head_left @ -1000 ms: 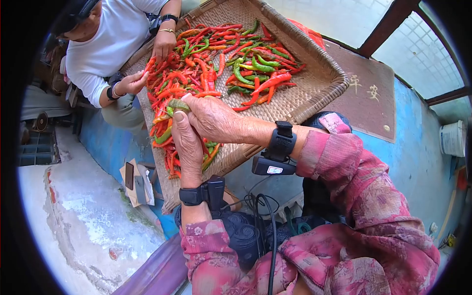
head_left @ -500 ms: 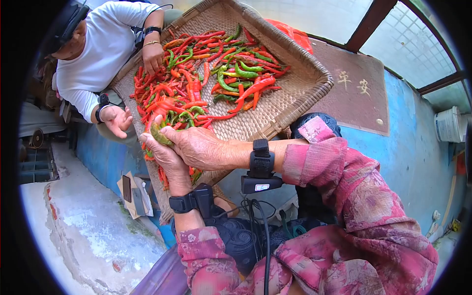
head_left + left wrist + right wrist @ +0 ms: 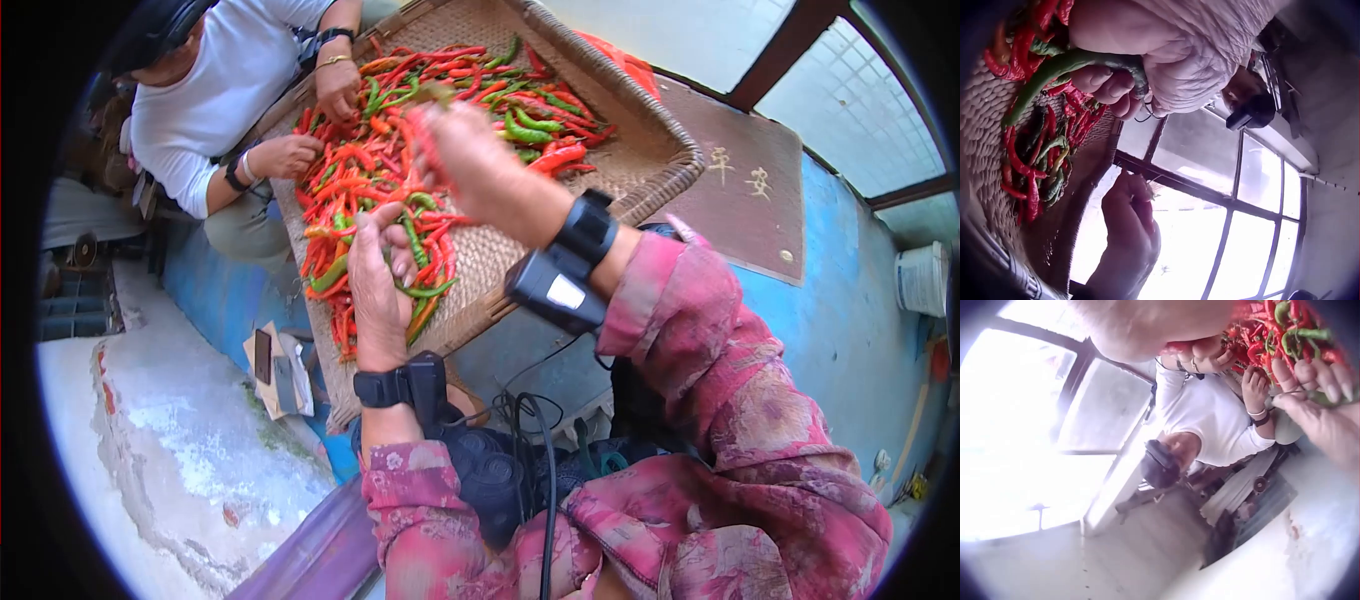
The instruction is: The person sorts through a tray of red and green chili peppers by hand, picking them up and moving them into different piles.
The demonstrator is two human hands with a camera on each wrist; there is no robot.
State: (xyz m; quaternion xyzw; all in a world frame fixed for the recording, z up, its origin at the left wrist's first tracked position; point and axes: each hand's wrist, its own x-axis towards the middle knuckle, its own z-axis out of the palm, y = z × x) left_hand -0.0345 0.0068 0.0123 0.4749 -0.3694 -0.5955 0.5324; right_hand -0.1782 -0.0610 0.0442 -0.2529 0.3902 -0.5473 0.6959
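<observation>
My left hand (image 3: pixel 378 285) is over the near left part of a woven tray (image 3: pixel 640 190) heaped with red and green chili peppers (image 3: pixel 350 185). Its thumb and curled fingers hold a green chili pepper (image 3: pixel 1063 64), whose curved body sticks out over the tray in the left wrist view. Farther right and higher, my right hand (image 3: pixel 478 165) is blurred. Between its fingers is a red chili pepper (image 3: pixel 1144 211), mostly covered by the hand. A small greenish piece (image 3: pixel 436 94) shows at its fingertips.
Across the tray a person in a white top (image 3: pixel 235 70) has both hands in the peppers. A smaller group of chili peppers (image 3: pixel 545 130) lies on the tray's far right side. Black cables (image 3: pixel 545 430) hang by my lap. A brown mat (image 3: pixel 740 180) covers the floor beyond.
My hands, together on a greenish pepper before, have parted. The right one has moved up and right over the tray. The other person's open hand has gone back to the peppers.
</observation>
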